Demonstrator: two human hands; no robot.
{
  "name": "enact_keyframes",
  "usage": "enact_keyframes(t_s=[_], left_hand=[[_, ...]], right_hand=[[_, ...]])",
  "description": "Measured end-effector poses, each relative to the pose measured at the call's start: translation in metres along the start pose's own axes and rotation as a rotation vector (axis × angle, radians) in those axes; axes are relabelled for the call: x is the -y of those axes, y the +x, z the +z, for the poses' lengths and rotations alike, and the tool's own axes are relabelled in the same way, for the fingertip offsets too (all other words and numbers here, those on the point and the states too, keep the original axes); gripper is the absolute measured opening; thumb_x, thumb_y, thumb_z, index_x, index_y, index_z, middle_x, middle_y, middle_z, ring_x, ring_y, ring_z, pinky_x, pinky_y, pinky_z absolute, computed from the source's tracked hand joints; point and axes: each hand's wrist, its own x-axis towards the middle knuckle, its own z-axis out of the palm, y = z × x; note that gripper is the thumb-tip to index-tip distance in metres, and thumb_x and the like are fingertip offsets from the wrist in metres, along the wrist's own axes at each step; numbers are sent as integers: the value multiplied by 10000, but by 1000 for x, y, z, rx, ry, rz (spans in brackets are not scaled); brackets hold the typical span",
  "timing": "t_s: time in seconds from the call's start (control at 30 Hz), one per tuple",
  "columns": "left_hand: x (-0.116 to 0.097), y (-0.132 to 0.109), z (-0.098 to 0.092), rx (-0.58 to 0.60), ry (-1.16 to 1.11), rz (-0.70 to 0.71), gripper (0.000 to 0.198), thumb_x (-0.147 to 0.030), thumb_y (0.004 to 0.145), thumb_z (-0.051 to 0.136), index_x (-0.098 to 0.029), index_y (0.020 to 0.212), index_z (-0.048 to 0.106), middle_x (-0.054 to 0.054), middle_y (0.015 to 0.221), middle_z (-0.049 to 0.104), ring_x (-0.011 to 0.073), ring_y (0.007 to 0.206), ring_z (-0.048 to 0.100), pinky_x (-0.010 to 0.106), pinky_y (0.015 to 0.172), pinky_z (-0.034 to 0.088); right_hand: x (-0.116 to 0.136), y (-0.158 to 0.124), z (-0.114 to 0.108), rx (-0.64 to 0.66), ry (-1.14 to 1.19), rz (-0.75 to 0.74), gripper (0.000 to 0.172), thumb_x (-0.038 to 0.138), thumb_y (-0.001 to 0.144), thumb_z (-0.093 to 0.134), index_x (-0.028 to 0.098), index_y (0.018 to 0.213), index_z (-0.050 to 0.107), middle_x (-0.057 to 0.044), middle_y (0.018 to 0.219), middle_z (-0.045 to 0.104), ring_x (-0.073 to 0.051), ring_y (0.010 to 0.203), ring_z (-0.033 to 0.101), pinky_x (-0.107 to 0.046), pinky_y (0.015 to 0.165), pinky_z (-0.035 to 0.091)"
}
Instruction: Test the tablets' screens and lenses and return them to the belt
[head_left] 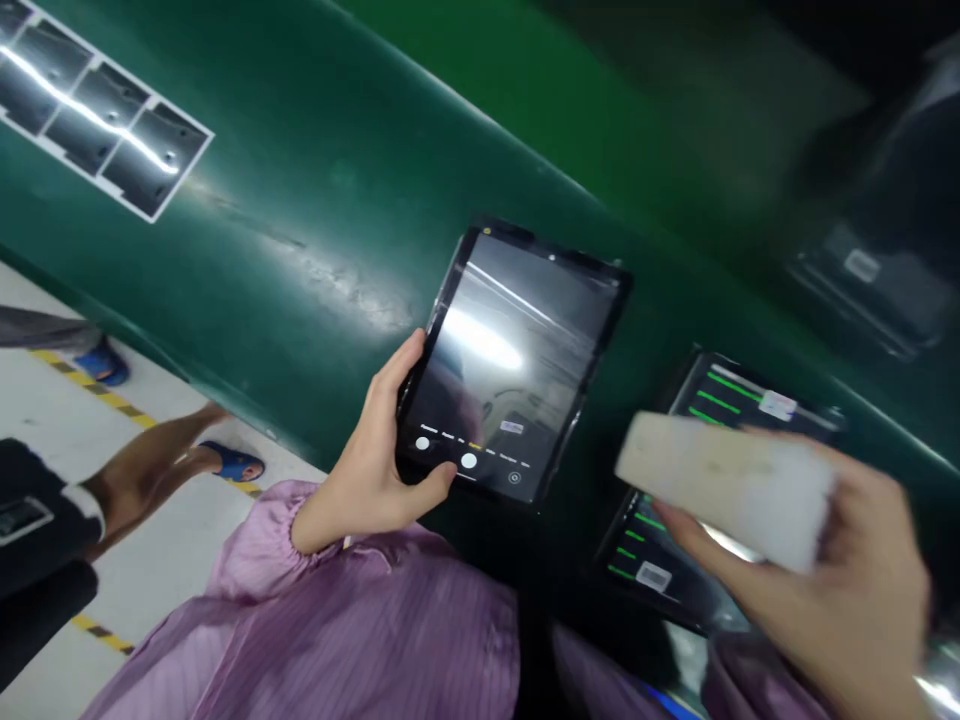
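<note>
My left hand [373, 455] grips the lower left corner of a black tablet [517, 350], thumb on its lit screen, which shows a camera view with a white round button. The tablet is tilted above a green conveyor belt [315, 200]. My right hand [840, 570], blurred by motion, is closed on a white oblong block [724, 480], perhaps a cloth or foam pad. It hovers over a second tablet [720, 400] that lies on the belt with green lines of text on its screen and small white stickers.
A strip of dark shiny parts in a white frame [97, 120] lies on the belt at upper left. A third dark device [870, 280] sits blurred at the far right. Below left, another person's hand [142, 470], dark sleeve and blue shoes are on a floor with yellow tape.
</note>
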Motion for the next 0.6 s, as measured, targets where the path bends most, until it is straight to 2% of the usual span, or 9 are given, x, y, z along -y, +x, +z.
enact_keyframes(t_s=[0.13,0.23,0.43,0.6], left_hand=[[1,-2,1,-17,13,-19,1078,-257,823,799,-290,1671,135,118,1760,158,382,1625,168,644,1318,202],[-1,-2,3,-20,24,-26,1085,-280,823,817,-293,1670,140,120,1759,160,382,1625,168,646,1312,215],[-4,0,8,-67,90,-58,1140,-333,779,878,-318,1664,160,115,1753,180,390,1620,186,646,1314,214],[-3,0,11,-80,97,-75,1165,-344,752,897,-329,1661,168,108,1750,194,394,1616,200,642,1313,231]], right_hand=[[15,28,27,85,110,-45,623,176,774,840,285,1328,578,-86,1202,695,-267,1012,712,-384,832,609],[19,34,37,159,124,-62,561,167,787,795,275,1291,572,-65,1204,706,-252,964,713,-386,815,611],[26,32,37,135,100,-64,435,240,815,748,278,1215,581,-44,1129,722,-241,850,701,-367,687,585],[30,36,37,162,114,-24,373,236,827,709,277,1176,586,-49,1095,728,-236,815,707,-355,662,572]])
